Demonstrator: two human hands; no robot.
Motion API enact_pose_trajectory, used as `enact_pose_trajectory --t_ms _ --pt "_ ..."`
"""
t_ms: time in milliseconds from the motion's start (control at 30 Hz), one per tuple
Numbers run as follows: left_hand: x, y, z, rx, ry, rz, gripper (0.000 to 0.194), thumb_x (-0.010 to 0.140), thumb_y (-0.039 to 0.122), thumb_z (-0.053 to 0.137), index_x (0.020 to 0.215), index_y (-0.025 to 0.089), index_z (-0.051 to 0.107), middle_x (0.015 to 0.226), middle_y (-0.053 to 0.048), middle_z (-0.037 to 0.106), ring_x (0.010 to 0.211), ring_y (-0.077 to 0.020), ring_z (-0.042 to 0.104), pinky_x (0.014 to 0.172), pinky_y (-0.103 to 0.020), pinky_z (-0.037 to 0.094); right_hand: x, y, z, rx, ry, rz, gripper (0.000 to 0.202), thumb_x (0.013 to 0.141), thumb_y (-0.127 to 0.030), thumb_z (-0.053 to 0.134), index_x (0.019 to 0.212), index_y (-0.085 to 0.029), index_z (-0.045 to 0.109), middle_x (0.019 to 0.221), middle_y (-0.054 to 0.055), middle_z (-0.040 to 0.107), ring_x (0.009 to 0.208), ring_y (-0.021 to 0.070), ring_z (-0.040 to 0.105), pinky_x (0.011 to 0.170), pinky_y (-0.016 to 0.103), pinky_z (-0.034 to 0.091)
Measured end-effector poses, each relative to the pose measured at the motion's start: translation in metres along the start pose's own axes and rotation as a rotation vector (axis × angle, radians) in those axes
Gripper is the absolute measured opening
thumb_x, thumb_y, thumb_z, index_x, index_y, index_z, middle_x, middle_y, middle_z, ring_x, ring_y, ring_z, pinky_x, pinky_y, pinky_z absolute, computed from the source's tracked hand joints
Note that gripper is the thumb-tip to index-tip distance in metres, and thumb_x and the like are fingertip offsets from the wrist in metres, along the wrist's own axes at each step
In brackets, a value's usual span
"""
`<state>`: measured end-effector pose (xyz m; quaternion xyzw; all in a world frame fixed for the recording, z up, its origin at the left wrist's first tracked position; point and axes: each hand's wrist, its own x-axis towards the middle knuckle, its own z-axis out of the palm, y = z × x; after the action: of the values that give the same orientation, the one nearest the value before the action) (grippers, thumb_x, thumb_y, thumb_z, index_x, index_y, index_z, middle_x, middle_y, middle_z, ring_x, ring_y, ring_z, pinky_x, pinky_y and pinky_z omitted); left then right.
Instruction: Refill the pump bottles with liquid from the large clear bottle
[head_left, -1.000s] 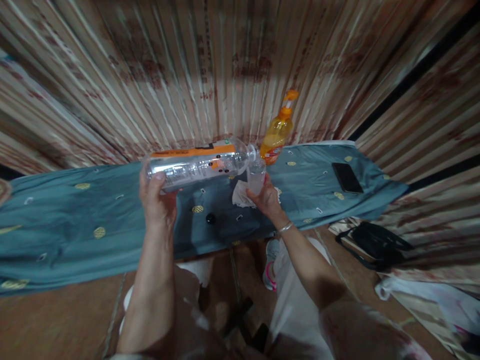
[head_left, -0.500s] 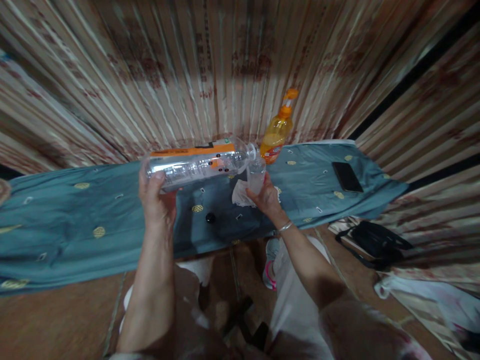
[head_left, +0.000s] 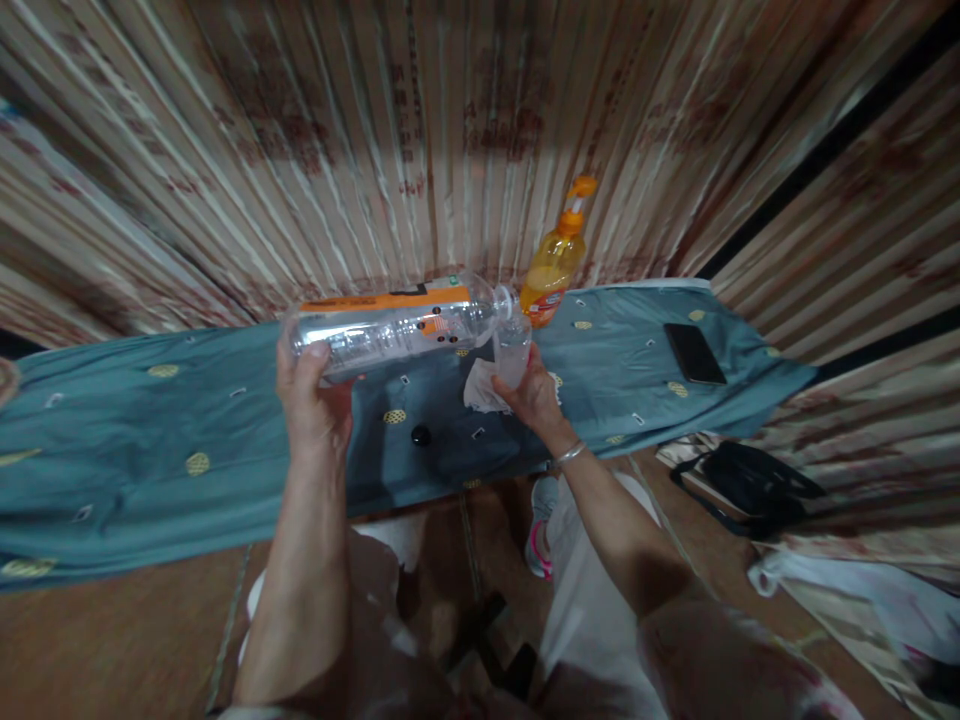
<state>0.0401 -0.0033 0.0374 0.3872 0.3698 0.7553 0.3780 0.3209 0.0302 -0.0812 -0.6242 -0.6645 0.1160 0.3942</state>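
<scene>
My left hand (head_left: pixel 315 395) is wrapped round the base of a large clear plastic bottle (head_left: pixel 390 325) with an orange and white label. The bottle lies nearly level in the air, its open mouth pointing right. That mouth meets the rim of a small clear plastic cup (head_left: pixel 512 355), which my right hand (head_left: pixel 534 392) grips from the right side. The cup looks cloudy inside; how full it is I cannot tell. Beneath it, a crumpled white cloth or tissue (head_left: pixel 484 388) rests on the table. A small black cap (head_left: pixel 421 436) lies nearer to me.
A pump bottle of orange liquid (head_left: pixel 553 275) stands behind the cup. On the right of the blue-green tablecloth (head_left: pixel 247 420) lies a black phone (head_left: pixel 694 354). A pleated curtain (head_left: pixel 442 150) hangs behind the table. On the floor at right is a black bag (head_left: pixel 750 480).
</scene>
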Motion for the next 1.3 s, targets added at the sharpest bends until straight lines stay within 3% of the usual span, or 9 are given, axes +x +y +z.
enact_pose_trajectory --t_ms 233,400,533,767,967,1300 --pt "-0.0009 0.0004 0.0031 -0.041 0.016 0.000 0.048 0.062 0.044 0.086 0.109 0.040 0.075 0.111 -0.002 0.072 0.086 -0.0241 0.063 0.056 -0.031 0.045 0.0000 -0.0034 0.0000 -0.036 0.004 0.006 0.091 0.081 -0.047 0.071 0.149 0.004 0.038 0.137 0.036 0.066 0.126 0.0435 0.069 0.105 0.062 0.057" --pt "-0.0003 -0.0006 0.0038 -0.056 0.040 0.012 0.049 0.059 0.045 0.088 0.105 0.037 0.077 0.113 -0.003 0.072 0.085 -0.0230 0.062 0.055 -0.030 0.045 0.0003 -0.0023 -0.0008 -0.024 -0.009 0.010 0.088 0.081 -0.043 0.073 0.149 0.000 0.039 0.132 0.033 0.070 0.123 0.0426 0.070 0.101 0.062 0.060" --pt "0.0005 -0.0009 0.0003 -0.020 -0.009 0.011 0.045 0.064 0.045 0.086 0.108 0.040 0.076 0.114 -0.004 0.073 0.091 -0.0268 0.066 0.055 -0.032 0.047 -0.0001 -0.0005 0.0009 -0.024 0.014 0.021 0.086 0.081 -0.042 0.074 0.151 -0.005 0.040 0.132 0.030 0.070 0.122 0.0421 0.071 0.101 0.064 0.059" --pt "-0.0003 0.0004 0.0009 -0.020 0.004 0.004 0.049 0.063 0.045 0.086 0.111 0.041 0.076 0.117 -0.003 0.073 0.092 -0.0274 0.067 0.052 -0.032 0.048 -0.0010 0.0006 0.0029 -0.031 0.032 -0.023 0.087 0.084 -0.047 0.072 0.150 -0.001 0.038 0.136 0.034 0.067 0.126 0.0425 0.069 0.104 0.061 0.058" --pt "-0.0020 0.0020 0.0039 -0.022 0.012 0.000 0.047 0.064 0.043 0.084 0.110 0.042 0.076 0.117 -0.002 0.073 0.091 -0.0264 0.066 0.055 -0.033 0.049 0.0002 -0.0029 0.0006 -0.058 0.010 0.022 0.090 0.080 -0.040 0.078 0.150 0.002 0.040 0.132 0.035 0.069 0.123 0.0429 0.070 0.103 0.059 0.059" --pt "-0.0032 0.0027 0.0078 -0.032 0.035 0.000 0.045 0.061 0.045 0.085 0.105 0.038 0.075 0.116 -0.003 0.072 0.087 -0.0237 0.062 0.059 -0.033 0.048 -0.0005 0.0044 0.0042 -0.068 0.029 -0.079 0.084 0.086 -0.046 0.072 0.151 -0.004 0.037 0.137 0.034 0.067 0.125 0.0412 0.070 0.102 0.058 0.059"
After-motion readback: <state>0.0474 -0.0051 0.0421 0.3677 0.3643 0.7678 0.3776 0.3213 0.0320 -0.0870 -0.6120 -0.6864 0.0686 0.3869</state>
